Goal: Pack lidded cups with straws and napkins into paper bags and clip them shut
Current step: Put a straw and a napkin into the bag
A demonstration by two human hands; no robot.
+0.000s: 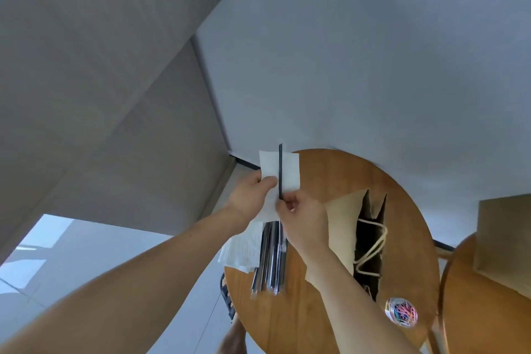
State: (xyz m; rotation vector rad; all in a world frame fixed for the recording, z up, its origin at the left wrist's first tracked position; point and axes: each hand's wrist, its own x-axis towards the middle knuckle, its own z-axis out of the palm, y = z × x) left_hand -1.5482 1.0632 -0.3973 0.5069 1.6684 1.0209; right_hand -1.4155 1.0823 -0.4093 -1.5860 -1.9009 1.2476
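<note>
Left hand (253, 195): we are pinching a white napkin (287, 171) with its fingers.
Right hand (301, 217): we are pinching a black straw (280, 169) against it.
Paper bag (344, 224): lying open just right of our fingers.

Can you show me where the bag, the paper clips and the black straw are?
bag (342, 227), head view, on its tan front panel.
paper clips (402, 312), head view, middle of the coloured pile.
straw (280, 169), head view, mid-shaft, against the napkin.

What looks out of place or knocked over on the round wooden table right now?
The brown paper bag lies on its side on the round wooden table, with its cord handles spilling from the open mouth. The stack of white napkins hangs over the table's left edge. Nothing looks spilled or damaged.
</note>
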